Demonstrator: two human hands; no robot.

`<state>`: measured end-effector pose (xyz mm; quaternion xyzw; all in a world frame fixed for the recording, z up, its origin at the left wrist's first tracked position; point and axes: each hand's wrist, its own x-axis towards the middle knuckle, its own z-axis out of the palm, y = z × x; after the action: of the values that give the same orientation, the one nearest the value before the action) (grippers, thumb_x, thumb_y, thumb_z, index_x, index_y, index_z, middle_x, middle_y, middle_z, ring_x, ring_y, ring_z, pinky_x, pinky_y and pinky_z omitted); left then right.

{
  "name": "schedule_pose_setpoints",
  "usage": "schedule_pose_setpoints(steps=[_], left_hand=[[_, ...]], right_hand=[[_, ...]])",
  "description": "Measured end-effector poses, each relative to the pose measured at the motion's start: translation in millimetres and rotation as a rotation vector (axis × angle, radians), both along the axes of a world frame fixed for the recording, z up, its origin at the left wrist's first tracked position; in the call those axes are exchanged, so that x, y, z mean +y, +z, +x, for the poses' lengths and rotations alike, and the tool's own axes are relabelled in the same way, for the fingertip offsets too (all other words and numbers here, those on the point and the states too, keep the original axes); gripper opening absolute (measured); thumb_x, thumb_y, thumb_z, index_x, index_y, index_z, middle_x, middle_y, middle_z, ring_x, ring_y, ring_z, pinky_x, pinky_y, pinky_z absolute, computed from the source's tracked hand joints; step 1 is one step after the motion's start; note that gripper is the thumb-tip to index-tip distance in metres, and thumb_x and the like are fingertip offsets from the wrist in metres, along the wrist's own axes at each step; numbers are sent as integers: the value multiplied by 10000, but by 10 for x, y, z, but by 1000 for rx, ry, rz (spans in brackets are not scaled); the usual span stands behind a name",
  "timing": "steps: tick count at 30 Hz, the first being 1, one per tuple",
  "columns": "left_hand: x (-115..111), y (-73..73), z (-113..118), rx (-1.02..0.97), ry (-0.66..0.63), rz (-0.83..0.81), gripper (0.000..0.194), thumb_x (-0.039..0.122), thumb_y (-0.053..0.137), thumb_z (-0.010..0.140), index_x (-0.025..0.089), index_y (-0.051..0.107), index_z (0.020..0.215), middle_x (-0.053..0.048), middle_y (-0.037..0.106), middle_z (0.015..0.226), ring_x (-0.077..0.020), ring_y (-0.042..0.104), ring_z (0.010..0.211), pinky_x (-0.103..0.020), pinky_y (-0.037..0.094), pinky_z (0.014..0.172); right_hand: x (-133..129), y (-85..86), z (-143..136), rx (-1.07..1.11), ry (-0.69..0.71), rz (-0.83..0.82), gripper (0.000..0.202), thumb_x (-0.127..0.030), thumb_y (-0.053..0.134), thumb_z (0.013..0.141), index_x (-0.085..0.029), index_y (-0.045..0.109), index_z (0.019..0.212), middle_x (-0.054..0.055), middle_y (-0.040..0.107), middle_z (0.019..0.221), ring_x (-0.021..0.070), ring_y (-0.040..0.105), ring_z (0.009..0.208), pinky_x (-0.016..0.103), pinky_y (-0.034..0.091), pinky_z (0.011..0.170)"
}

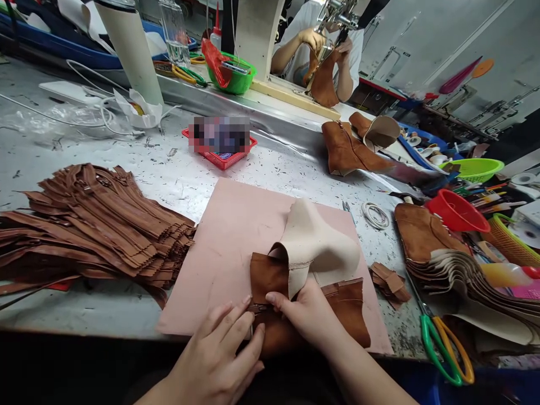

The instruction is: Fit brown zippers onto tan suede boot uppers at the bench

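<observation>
A brown suede boot upper (270, 275) lies partly turned inside out at the front edge, its pale lining (320, 242) folded up in a bulge. My right hand (310, 312) grips it, thumb on top near the dark zipper (260, 307) and the other fingers beneath the fold, hidden. Against the upper's left edge, my left hand (221, 349) pinches at the end of the zipper, fingertips close to my right thumb. Under the upper is a pink board (228, 225). A pile of brown zippers (105, 219) lies left of the board.
Green-and-orange scissors (442, 343) overhang the front edge beside stacked suede pieces (434, 236). Small brown scraps (390, 284) and a white cord coil (375, 216) lie right. Behind are a red basket (223, 161), a finished-looking upper (350, 146) and a person (312, 42) at a sewing machine.
</observation>
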<state>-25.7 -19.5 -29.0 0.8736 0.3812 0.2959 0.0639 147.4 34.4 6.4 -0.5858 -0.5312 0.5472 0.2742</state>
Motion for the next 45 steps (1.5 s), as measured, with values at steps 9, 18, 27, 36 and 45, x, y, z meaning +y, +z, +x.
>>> schedule_pose_setpoints(steps=[9, 18, 27, 36, 45], left_hand=[[-15, 4, -7, -69, 15, -17, 230, 244, 533, 806, 179, 612, 1013, -70, 629, 1014, -215, 517, 1096, -340, 356, 962], [6, -23, -2, -98, 10, -42, 241, 231, 577, 781, 175, 614, 1012, -63, 618, 1004, -217, 507, 1104, -342, 334, 985], [-10, -17, -16, -52, 17, -53, 267, 286, 590, 777, 203, 593, 1030, -65, 605, 1092, -196, 491, 1118, -329, 306, 986], [65, 132, 44, 267, 35, -28, 349, 497, 596, 711, 251, 578, 958, -40, 608, 1150, -212, 477, 1084, -368, 204, 942], [117, 159, 155, 172, 98, -77, 521, 560, 602, 678, 234, 585, 1084, 0, 662, 1057, -221, 520, 994, -368, 171, 983]], right_hand=[[8, -8, 2, 191, -19, -60, 145, -239, 642, 656, -159, 626, 776, 43, 683, 803, 196, 612, 772, 292, 475, 709], [2, -68, 1, 64, -18, 8, 118, -268, 615, 662, -161, 601, 710, 50, 669, 731, 225, 616, 769, 312, 476, 697], [2, -82, 2, 50, 10, 41, 183, -260, 601, 679, -152, 622, 825, 73, 684, 866, 231, 621, 845, 319, 474, 759], [5, 85, 96, -474, 141, 239, 253, -368, 501, 778, -157, 603, 683, 65, 644, 680, 219, 596, 665, 310, 436, 621], [-2, 110, 336, -671, 127, 141, 127, -275, 551, 746, -152, 579, 742, 60, 649, 724, 193, 580, 658, 257, 392, 581]])
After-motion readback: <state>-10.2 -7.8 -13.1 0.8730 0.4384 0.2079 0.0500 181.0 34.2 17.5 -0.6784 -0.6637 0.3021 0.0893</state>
